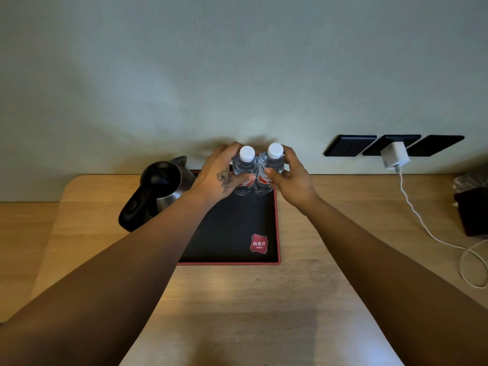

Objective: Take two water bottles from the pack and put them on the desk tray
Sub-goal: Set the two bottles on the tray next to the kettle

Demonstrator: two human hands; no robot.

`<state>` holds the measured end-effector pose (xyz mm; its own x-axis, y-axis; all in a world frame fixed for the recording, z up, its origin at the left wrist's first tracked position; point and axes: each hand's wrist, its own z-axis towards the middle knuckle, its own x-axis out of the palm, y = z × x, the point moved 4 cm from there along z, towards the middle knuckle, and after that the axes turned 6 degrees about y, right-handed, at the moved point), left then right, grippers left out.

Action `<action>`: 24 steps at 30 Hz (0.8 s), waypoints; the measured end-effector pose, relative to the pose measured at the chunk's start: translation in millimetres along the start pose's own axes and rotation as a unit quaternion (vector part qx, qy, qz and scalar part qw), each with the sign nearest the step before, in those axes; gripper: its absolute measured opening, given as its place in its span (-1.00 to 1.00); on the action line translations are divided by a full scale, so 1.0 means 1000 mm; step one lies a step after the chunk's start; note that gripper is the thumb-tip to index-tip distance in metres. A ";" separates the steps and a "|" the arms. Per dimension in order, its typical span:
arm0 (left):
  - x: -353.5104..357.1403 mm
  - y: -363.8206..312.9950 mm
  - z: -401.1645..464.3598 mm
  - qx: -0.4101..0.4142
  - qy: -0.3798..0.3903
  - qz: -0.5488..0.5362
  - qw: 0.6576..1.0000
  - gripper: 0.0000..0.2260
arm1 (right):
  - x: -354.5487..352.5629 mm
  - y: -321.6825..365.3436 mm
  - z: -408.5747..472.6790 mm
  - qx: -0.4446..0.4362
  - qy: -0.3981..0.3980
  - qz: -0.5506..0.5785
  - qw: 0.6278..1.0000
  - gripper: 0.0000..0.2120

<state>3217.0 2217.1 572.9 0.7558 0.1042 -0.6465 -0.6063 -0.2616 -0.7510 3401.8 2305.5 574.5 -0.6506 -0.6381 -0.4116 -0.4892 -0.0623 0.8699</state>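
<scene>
Two small clear water bottles with white caps and red labels stand upright side by side at the far end of the black, red-rimmed desk tray (229,233). My left hand (220,173) wraps the left bottle (246,165), thumb across its label. Around the right bottle (274,161) my right hand (290,178) is closed from the right side. The two bottles touch each other. Their bases sit on or just above the tray floor; I cannot tell which. No pack is in view.
A black and steel electric kettle (158,191) stands at the tray's left edge, close to my left forearm. Black wall sockets (348,145) hold a white charger (394,155) whose cable (422,220) trails over the wooden desk (264,299). A dark object (472,210) lies at the far right.
</scene>
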 end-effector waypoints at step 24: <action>-0.008 -0.013 -0.026 -0.036 -0.048 -0.056 0.997 -0.24 | -0.022 -0.002 -0.011 0.002 0.025 -0.003 1.000 0.02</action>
<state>3225.2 2195.1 591.1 0.7879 0.2276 -0.5722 -0.4983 -0.3103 -0.8096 3423.1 2310.7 585.1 -0.6179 -0.6756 -0.4021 -0.4950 -0.0631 0.8666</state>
